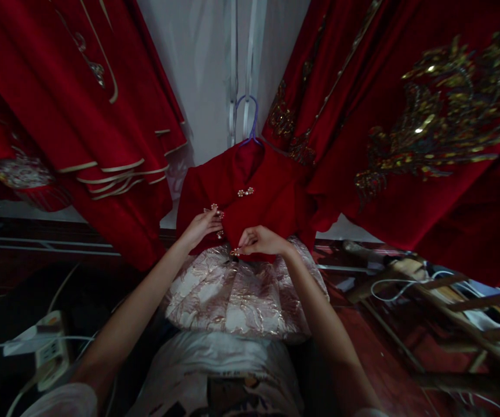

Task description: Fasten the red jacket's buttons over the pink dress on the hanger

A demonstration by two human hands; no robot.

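A red jacket (271, 211) with a stand collar hangs in front of me on a purple hanger (254, 119). A jewelled flower fastener (245, 192) joins its front below the collar. The front parts lower down. My left hand (201, 227) is closed at the left front edge, its fingertips on the cloth beside another jewelled fastener (213, 207). Near the hem, my right hand (261, 240) pinches a small flower fastener (234, 252) between thumb and finger. Under the jacket a shiny pale brocade cloth (241, 295) spreads over my lap.
Red garments with pale piping (119, 133) hang at the left. Others with gold sequin embroidery (441, 121) hang at the right. A power strip (52, 350) with cables lies low on the left. A wooden rack (441, 307) with a white cable stands at the right.
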